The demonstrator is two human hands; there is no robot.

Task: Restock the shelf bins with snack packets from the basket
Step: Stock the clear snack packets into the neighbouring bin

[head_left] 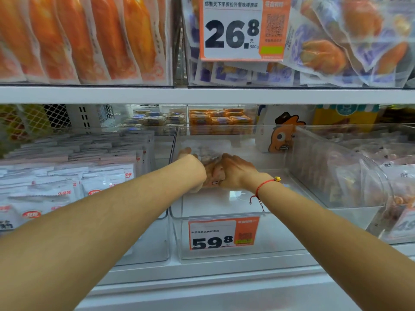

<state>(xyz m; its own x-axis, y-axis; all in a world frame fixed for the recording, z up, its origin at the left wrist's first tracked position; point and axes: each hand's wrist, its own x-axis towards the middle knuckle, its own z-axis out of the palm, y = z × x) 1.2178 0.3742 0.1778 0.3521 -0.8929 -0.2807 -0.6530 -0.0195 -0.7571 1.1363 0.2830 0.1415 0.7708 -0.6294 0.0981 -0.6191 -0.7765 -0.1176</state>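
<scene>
Packets [210, 163] between both hands' fingers [226, 160]

Left hand [193, 167] fingers hidden behind the snack packets [211, 162].

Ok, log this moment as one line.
stage: placing | left hand: holds snack packets | right hand: holds same | site: clear bin

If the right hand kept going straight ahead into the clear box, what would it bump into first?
Probably the bin's clear back wall. The right hand, gripping the snack packets, points toward the back. Depth is hard to judge.
</scene>
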